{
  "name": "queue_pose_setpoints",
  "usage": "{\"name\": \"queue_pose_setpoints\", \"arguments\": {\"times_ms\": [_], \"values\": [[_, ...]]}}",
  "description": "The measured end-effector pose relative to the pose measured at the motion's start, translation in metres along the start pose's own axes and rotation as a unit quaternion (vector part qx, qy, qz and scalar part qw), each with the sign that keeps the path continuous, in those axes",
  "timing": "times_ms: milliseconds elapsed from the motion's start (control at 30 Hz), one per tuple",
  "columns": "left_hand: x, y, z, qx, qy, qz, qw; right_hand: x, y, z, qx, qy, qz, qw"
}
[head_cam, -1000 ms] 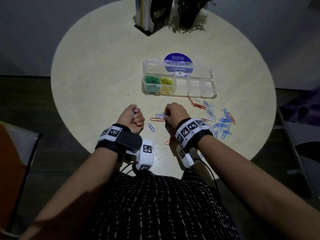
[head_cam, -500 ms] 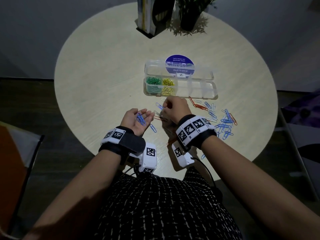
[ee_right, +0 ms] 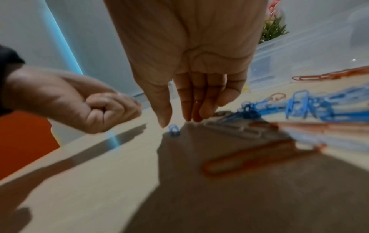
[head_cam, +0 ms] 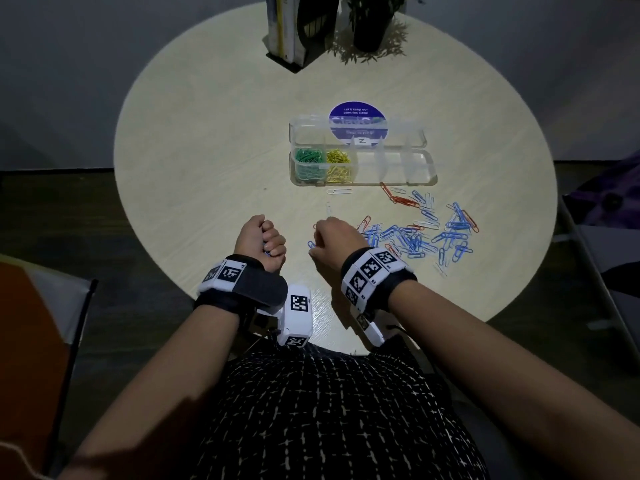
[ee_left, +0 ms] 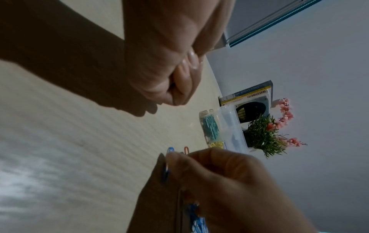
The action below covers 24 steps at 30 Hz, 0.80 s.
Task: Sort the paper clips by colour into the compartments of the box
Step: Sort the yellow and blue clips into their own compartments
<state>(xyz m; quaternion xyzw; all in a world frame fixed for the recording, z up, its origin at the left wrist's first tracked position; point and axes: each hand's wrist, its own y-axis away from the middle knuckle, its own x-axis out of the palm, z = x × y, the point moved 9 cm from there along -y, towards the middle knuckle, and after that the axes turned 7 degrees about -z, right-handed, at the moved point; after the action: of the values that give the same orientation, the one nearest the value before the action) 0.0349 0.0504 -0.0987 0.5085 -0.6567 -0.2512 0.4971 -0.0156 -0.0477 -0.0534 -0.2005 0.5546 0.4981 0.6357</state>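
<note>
Left hand (head_cam: 260, 239) fisted, blue clips (head_cam: 266, 251) peeking out. Right hand (head_cam: 334, 241) fingers extended down beside one blue clip (ee_right: 174, 130), holding nothing. Loose clips (head_cam: 415, 233) scattered right; box (head_cam: 363, 183) beyond: green (head_cam: 308, 162), yellow (head_cam: 338, 164).

Box (head_cam: 363, 183) sits near tabletop (head_cam: 207, 150) centre, its open lid (head_cam: 356, 133) flat behind it at 12 o'clock. Two leftmost compartments hold clips, one batch (head_cam: 309, 163) at far left, another (head_cam: 339, 165) just right of it. Loose clip pile (head_cam: 415, 233) lies on tabletop at 5 o'clock from box, near its front edge. Two single clips (head_cam: 339, 191) lie just before box front. Books (head_cam: 294, 26) and plant (head_cam: 372, 26) stand at far rim, 12 o'clock, plant right of books. Left hand (head_cam: 259, 239) at 7 o'clock from box, right hand (head_cam: 334, 242) beside it, at pile's left edge.
</note>
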Motion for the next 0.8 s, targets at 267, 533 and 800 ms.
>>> {"name": "queue_pose_setpoints", "arguments": {"times_ms": [267, 533, 800], "values": [[-0.003, -0.005, 0.008, 0.007, 0.006, -0.018, 1.0, -0.004, 0.012, -0.005, 0.02, -0.004, -0.025, 0.999], [0.0, 0.002, 0.022, -0.04, -0.059, 0.02, 0.997, -0.049, 0.016, -0.075, 0.163, -0.119, -0.121, 0.972], [0.003, -0.003, 0.021, -0.04, -0.073, -0.001, 0.997, -0.026, 0.005, -0.063, 0.09, -0.032, -0.054, 0.994]]}}
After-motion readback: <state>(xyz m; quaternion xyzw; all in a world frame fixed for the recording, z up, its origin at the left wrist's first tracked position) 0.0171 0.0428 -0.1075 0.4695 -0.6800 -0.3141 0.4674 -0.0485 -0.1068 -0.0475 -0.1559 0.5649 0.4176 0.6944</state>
